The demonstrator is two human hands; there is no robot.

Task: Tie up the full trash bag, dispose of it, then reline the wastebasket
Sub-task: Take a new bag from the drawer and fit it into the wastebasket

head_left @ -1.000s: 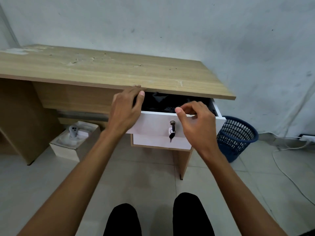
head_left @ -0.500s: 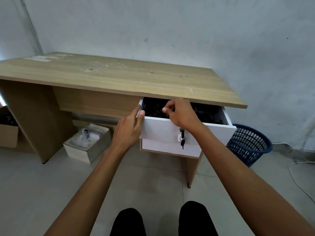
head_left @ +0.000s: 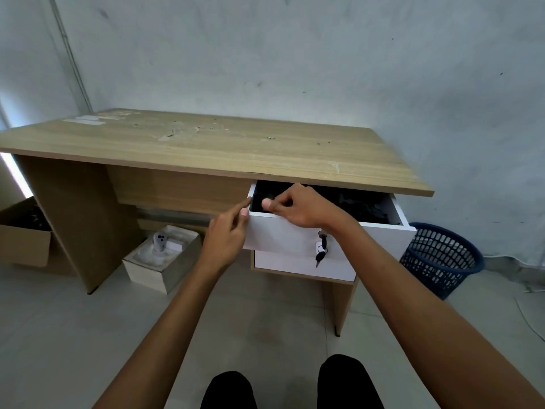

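Observation:
The white drawer [head_left: 298, 236] under the desktop is pulled out, with crumpled black trash bags [head_left: 362, 206] inside it. My right hand [head_left: 298, 206] reaches over the drawer's front edge at its left end, thumb and curled fingers pinched on the black plastic there. My left hand [head_left: 227, 237] is at the drawer's left front corner, index finger straight against the corner and thumb on the white front. The blue mesh wastebasket [head_left: 439, 258] stands on the floor right of the desk, with no liner in it.
The wooden desk [head_left: 206, 143] stands against the wall. A key [head_left: 321, 255] hangs from the drawer lock. Under the desk sits a white box [head_left: 165, 261], with a cardboard box [head_left: 23, 240] at far left. A white cable [head_left: 528, 317] runs over the floor at right. My knees show at the bottom.
My right hand has slid left along the drawer opening and now pinches at the black plastic. My left hand has dropped to the drawer's corner. The view pulled back and up.

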